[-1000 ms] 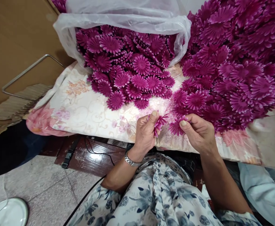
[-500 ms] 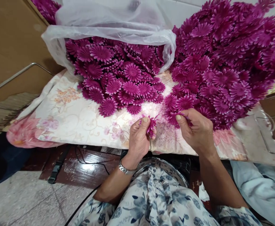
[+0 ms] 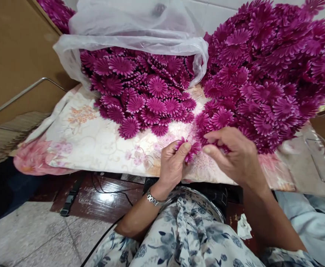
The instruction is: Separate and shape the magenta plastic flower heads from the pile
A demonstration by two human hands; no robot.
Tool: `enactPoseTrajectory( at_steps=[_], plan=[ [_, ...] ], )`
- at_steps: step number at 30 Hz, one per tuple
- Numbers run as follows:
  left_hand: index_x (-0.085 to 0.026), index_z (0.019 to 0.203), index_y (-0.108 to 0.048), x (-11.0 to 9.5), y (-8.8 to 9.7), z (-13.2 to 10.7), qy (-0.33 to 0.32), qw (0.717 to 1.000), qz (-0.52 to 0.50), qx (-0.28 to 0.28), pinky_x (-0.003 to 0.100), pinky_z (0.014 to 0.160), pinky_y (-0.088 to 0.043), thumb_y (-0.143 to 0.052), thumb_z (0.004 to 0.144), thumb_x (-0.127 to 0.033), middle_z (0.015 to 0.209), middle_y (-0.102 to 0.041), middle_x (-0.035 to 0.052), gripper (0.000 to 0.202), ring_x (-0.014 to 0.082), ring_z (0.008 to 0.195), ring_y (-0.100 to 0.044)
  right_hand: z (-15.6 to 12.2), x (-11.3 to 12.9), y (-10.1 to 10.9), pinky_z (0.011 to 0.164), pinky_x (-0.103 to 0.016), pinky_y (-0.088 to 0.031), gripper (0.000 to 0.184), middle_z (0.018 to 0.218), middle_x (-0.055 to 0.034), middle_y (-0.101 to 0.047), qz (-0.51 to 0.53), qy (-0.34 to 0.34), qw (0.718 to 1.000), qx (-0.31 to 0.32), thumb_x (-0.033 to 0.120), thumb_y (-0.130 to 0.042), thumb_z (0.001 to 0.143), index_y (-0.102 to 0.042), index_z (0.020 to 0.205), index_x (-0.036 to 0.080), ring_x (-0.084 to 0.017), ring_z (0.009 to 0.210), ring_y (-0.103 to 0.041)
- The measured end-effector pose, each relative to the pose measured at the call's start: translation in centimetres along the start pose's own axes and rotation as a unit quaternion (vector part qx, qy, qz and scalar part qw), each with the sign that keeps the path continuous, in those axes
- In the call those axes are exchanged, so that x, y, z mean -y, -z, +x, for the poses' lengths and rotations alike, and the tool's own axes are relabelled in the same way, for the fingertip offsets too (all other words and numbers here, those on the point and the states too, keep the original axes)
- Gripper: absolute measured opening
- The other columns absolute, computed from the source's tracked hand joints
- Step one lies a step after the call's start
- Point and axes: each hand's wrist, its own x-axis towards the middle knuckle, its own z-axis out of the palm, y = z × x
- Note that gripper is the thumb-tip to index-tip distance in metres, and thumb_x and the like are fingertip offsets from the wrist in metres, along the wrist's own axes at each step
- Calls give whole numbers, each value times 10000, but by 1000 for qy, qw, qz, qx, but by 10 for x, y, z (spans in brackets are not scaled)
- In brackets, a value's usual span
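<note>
My left hand point(image 3: 173, 163) is closed, its thumb pressing on a small bunch of magenta artificial flower heads point(image 3: 191, 151) just above the cloth. My right hand point(image 3: 234, 154) hovers to the right of that bunch, thumb and forefinger apart. Magenta shows through the gap between its fingers, and I cannot tell whether it belongs to the pile behind. Close behind this hand rises a large pile of magenta artificial flowers point(image 3: 262, 89). More of these flowers point(image 3: 156, 87) spill from a translucent plastic bag point(image 3: 109, 42) farther back on the left.
A floral cloth point(image 3: 95, 148) covers the work surface, with pinkish specks between the two piles. On the left stands a cardboard box point(image 3: 15, 48) beside a bent metal rod point(image 3: 17, 96). At the right, a person's pale trouser leg point(image 3: 304, 218) is near me.
The fingers of my right hand have parted from a pinch on a magenta piece. My left hand has shifted rightward with its flowers, closer to the right hand. The view has moved slightly.
</note>
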Motion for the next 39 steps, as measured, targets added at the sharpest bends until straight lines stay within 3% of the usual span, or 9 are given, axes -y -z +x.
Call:
enactPoseTrajectory(
  at_steps=[3,6,14,20,25,28,31,34,39],
  plan=[
    [-151,549,-531,6,1,-1,-26,999,32,29,154,441,-350,-787,637,-416,492,-473,-65,378,31,459,-404,-10,9,-15,686,-255,-458,165,817,-19,-654,151,-45,985,67,335,-610,848,-610,932,194,-131,754,-593],
    [-157,564,-528,7,3,-1,-20,998,28,55,153,447,-351,-778,665,-368,497,-478,-65,342,33,459,-413,-15,9,-23,614,-223,-437,110,742,7,-625,220,-89,969,70,301,-595,858,-603,854,192,-98,667,-561],
    [-147,544,-536,-3,0,-4,43,996,6,72,135,366,-330,-803,619,-394,450,-490,-56,371,31,385,-422,-15,7,-17,599,-229,-445,85,692,-4,-609,242,-59,968,18,180,-583,828,-643,769,169,-95,647,-558],
    [-139,590,-557,-12,-2,-3,79,991,10,109,155,360,-366,-837,536,-411,485,-543,-31,394,44,374,-445,-14,1,-5,580,-234,-473,115,700,-22,-641,234,-55,971,-9,189,-586,823,-689,773,171,-103,635,-591],
    [-163,626,-530,-22,-5,7,66,994,-7,90,177,363,-365,-841,520,-337,482,-546,-43,371,68,375,-462,-11,-14,15,594,-253,-482,96,717,-22,-660,131,-45,988,-67,197,-595,827,-684,793,186,-122,664,-608],
    [-165,604,-510,-28,-13,13,17,996,22,79,170,383,-357,-809,578,-291,512,-544,-46,325,55,403,-451,-1,-32,28,662,-299,-469,96,748,-43,-665,-63,-29,988,-138,226,-597,827,-681,800,187,-155,708,-591],
    [-171,585,-479,-34,-30,19,-43,987,96,125,179,411,-338,-739,677,-285,556,-546,-33,299,57,446,-447,10,-48,36,748,-373,-411,156,789,-65,-665,-250,-38,956,-150,303,-577,845,-683,804,196,-214,794,-560],
    [-177,566,-445,-38,-53,31,-147,956,200,155,203,475,-313,-669,747,-268,538,-452,-46,302,66,492,-411,12,-53,40,754,-389,-343,214,823,-81,-661,-320,-55,937,-126,360,-544,865,-677,822,198,-241,832,-521],
    [-180,528,-393,-31,-85,66,-255,875,356,205,238,527,-262,-599,765,-228,528,-362,-54,317,81,519,-340,-4,-47,44,766,-368,-337,210,904,-76,-685,-282,-45,949,-134,357,-536,877,-676,885,201,-228,859,-526]
  ],
)
